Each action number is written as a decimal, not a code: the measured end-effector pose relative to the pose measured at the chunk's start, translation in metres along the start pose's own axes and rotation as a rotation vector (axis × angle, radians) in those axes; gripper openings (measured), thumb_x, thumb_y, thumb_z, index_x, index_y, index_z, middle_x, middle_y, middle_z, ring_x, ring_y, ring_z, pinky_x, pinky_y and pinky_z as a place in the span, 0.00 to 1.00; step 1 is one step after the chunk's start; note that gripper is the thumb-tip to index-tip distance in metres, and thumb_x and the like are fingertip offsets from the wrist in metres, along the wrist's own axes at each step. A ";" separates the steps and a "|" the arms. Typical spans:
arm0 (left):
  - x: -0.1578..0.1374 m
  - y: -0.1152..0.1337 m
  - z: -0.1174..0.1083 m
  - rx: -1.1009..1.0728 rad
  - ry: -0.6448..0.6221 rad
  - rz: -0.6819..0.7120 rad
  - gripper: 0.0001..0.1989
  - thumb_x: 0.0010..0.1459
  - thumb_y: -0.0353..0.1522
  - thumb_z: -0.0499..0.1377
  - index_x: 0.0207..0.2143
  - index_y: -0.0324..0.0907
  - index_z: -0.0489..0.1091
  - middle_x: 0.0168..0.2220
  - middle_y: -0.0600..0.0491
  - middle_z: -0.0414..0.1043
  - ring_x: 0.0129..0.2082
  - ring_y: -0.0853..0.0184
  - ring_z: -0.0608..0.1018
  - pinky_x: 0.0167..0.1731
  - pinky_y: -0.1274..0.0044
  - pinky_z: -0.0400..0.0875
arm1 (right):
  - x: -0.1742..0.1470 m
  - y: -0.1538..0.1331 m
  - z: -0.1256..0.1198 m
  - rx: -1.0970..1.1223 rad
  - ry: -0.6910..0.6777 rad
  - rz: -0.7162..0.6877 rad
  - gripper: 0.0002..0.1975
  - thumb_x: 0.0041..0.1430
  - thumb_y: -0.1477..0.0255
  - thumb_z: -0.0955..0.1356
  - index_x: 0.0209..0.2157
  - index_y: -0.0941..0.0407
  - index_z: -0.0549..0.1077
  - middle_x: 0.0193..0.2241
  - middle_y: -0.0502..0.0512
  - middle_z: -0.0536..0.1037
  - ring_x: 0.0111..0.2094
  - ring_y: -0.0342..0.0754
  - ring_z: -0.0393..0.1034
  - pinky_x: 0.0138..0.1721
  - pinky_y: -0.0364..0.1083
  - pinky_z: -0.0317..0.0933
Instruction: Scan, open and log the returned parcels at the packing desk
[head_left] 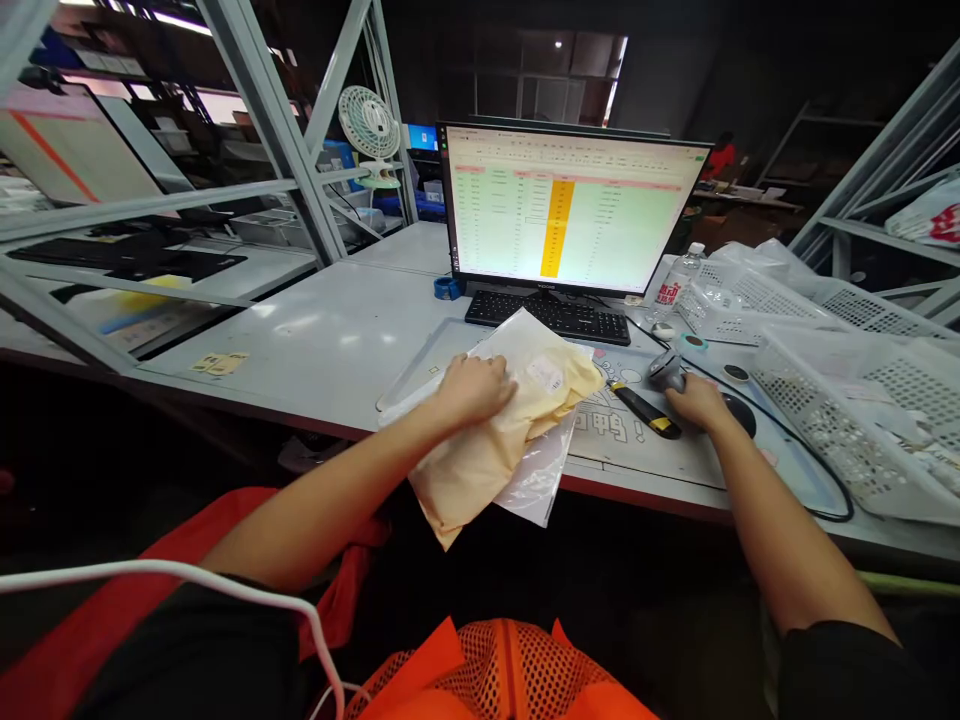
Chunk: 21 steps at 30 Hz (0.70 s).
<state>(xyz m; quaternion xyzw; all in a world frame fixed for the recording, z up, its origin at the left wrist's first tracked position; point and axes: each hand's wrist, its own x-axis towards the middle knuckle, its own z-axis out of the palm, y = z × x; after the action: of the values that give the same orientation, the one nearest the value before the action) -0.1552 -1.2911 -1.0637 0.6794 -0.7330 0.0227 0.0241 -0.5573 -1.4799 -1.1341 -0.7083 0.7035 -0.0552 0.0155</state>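
My left hand (477, 388) is on a crumpled pale-yellow packet (480, 455) with a small white printed label (546, 375). Its fingers are curled in against the packet; the fingertips are partly hidden. Beneath the packet lies a clear-and-white plastic bag (536, 485), and both jut over the table's front edge. To the right, my right hand (699, 402) closes round a grey handheld barcode scanner (666, 368), its head toward the keyboard. Between the hands rests a black-and-yellow utility knife (646, 408). A black mouse (741, 412) sits partly behind my right wrist.
A monitor (562, 215) with a spreadsheet stands behind a black keyboard (547, 318). White perforated baskets (832, 420) and a plastic bottle (681, 275) line the right side. A black cable (814, 480) curves across the mat. Blue tape (448, 289) lies left of the keyboard; a metal frame (289, 150) rises farther left.
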 end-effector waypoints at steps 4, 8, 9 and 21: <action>0.000 0.047 0.038 -0.058 0.147 0.045 0.41 0.70 0.52 0.57 0.73 0.35 0.58 0.77 0.38 0.47 0.76 0.42 0.53 0.73 0.54 0.50 | -0.005 -0.007 -0.005 0.009 0.030 0.030 0.27 0.65 0.61 0.66 0.57 0.65 0.74 0.50 0.76 0.79 0.53 0.66 0.75 0.51 0.55 0.67; 0.015 0.066 0.067 -0.042 0.117 0.128 0.45 0.67 0.53 0.60 0.77 0.41 0.51 0.79 0.43 0.36 0.78 0.39 0.40 0.74 0.45 0.35 | -0.021 -0.011 -0.034 0.030 0.105 0.045 0.26 0.67 0.56 0.65 0.53 0.63 0.77 0.47 0.74 0.80 0.51 0.67 0.76 0.48 0.56 0.68; 0.019 0.067 0.071 -0.057 0.121 0.112 0.46 0.67 0.55 0.60 0.77 0.44 0.51 0.79 0.44 0.34 0.77 0.37 0.38 0.72 0.42 0.33 | -0.028 -0.013 -0.046 0.055 0.117 0.035 0.26 0.66 0.54 0.66 0.50 0.62 0.78 0.45 0.72 0.81 0.48 0.66 0.77 0.46 0.55 0.68; 0.029 0.064 0.098 -0.112 0.266 0.138 0.44 0.66 0.58 0.58 0.76 0.50 0.54 0.79 0.47 0.29 0.77 0.40 0.27 0.71 0.43 0.21 | -0.098 -0.062 -0.088 0.864 -0.769 -0.285 0.34 0.50 0.43 0.78 0.44 0.57 0.74 0.23 0.50 0.72 0.19 0.43 0.65 0.16 0.40 0.57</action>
<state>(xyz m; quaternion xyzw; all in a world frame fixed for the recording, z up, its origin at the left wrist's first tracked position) -0.2218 -1.3219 -1.1595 0.6162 -0.7683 0.0729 0.1571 -0.5046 -1.3770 -1.0457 -0.6945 0.4592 -0.0774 0.5485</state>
